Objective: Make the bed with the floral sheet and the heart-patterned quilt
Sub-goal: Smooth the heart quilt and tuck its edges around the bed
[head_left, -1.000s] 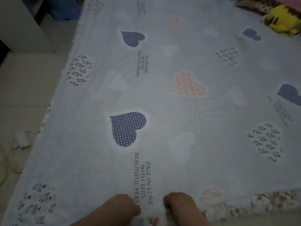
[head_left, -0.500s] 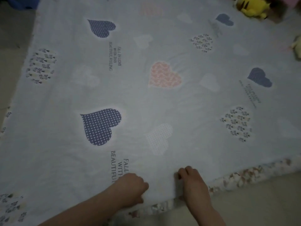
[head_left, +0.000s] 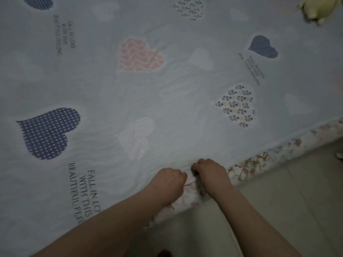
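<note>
- Two hands are in view, the left hand (head_left: 169, 179) and the right hand (head_left: 210, 172). They are close together at the near edge of the bed (head_left: 308, 135), with a narrow gap between them.
- The fingers (head_left: 199, 164) of both hands are curled under and pinch the hem of the quilt (head_left: 181, 101). The fingertips are hidden in the cloth.
- There is one quilt, one sheet (head_left: 248, 167) and one yellow soft toy (head_left: 313, 10), which lies on the quilt at the far right corner of the view.
- Seven printed hearts show clearly on the quilt:
  - one dark blue with white dots
  - one more dark blue, cut off at the top left
  - one with blue stripes
  - one pink
  - one with a white dotted pattern
  - two filled with small flowers
- Fainter pale hearts lie between these.
- Three blocks of dark lettering show. The nearest begins "FALL IN" and is partly covered by the left forearm.
- The floor (head_left: 278, 210) at the lower right is pale tile, and the room is dim.
- The quilt is pale blue-grey and spread flat over the bed. Fine wrinkles fan out from the hands.
- The sheet is white with brown and pink flowers. It shows as a strip along the bed's side below the quilt's hem, and also between the hands.
</note>
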